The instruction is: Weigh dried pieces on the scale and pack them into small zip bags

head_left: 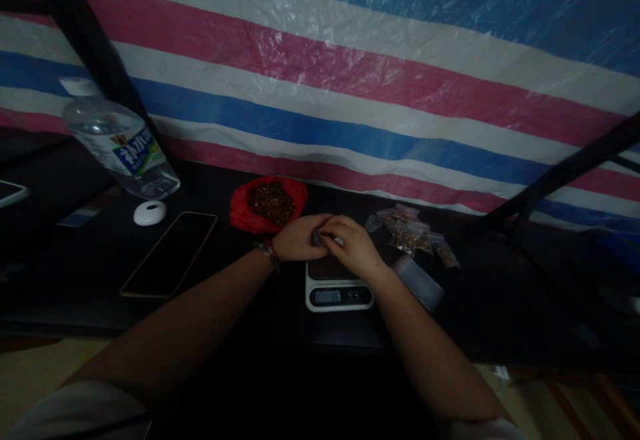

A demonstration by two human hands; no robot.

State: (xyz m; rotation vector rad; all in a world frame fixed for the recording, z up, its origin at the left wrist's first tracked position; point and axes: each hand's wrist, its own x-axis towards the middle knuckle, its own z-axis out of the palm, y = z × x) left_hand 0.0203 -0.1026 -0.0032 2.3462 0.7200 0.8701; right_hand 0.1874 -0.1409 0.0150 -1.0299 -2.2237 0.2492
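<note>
Above the kitchen scale (340,293), my left hand (299,239) is curled around a small greyish, see-through plastic bag (317,237), mostly hidden by the fingers. My right hand (354,247) meets it there, its thumb and fingers pinched at the bag's edge. The scale has a white body, a brown top and a lit display. Just behind my left hand lies an open red plastic bag (241,210) of dark reddish-brown loose bits. To the right are several small filled zip bags (413,235) and a flat stack of unfilled zip bags (419,281).
A phone (171,253), a white earbud case (149,213) and a large clear bottle (117,140) stand or lie on the left. A small clear scoop-like piece (373,223) lies near the filled bags. Striped plastic sheeting (320,113) hangs behind the black table (260,323).
</note>
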